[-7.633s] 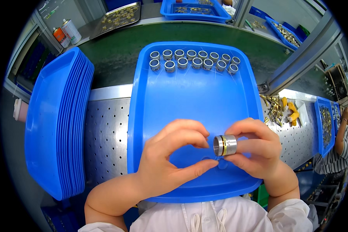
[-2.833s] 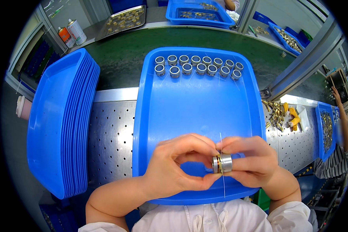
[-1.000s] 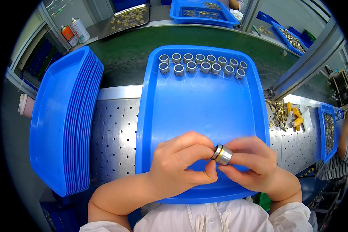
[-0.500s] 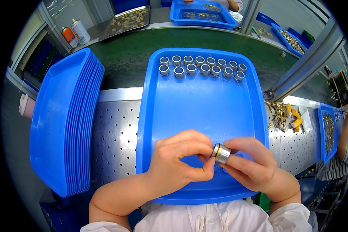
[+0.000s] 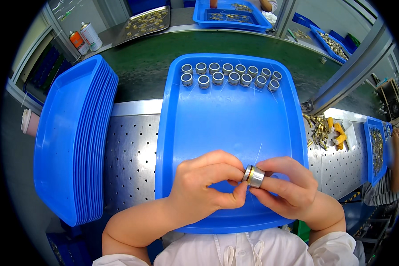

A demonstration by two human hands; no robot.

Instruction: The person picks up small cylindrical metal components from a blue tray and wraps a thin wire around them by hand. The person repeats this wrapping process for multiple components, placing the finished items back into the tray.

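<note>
Both hands meet over the near end of a blue tray [image 5: 226, 115]. My right hand [image 5: 292, 188] grips a small silver ring-shaped metal fitting [image 5: 253, 176] with a brass band. My left hand [image 5: 208, 188] pinches at its left face with thumb and fingers, and a thin pale thread rises from the fitting. Two rows of several similar silver fittings [image 5: 230, 75] stand along the tray's far edge.
A tall stack of blue trays [image 5: 71, 137] leans at the left on the perforated steel bench [image 5: 133, 150]. Brass and yellow parts [image 5: 326, 131] lie at the right beside another blue bin [image 5: 377, 148]. Spray cans [image 5: 86, 37] stand far left. Another person's sleeve [image 5: 388, 188] is at the right.
The fitting has stayed between both hands over the tray's near end, turned a little between the fingers. The thread that hung below it earlier now points up. The rows at the far edge are unchanged.
</note>
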